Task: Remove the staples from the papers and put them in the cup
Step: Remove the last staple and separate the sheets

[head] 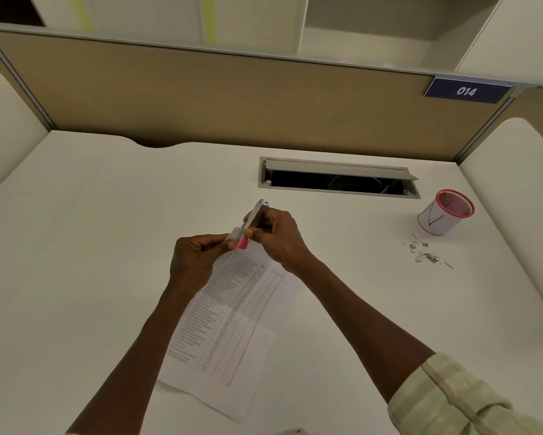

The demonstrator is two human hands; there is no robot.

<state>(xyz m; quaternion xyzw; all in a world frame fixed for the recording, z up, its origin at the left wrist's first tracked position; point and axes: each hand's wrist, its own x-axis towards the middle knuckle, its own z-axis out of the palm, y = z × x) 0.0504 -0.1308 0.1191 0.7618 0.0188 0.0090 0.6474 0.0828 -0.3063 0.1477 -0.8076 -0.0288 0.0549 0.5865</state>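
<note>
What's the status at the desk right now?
Right hand grips stapler; left hand pinches papers' top corner. Cup far right, scraps beside it. Nothing blocking.

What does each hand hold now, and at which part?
The right hand grips the metal staple remover around its middle. The left hand pinches the top corner of the papers at the tool's pink tip.

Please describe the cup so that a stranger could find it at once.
On the white desk, look right of the open cable hatch. There stands the small white paper-wrapped cup with a red rim, scraps before it; nothing else upright stands there.
</note>
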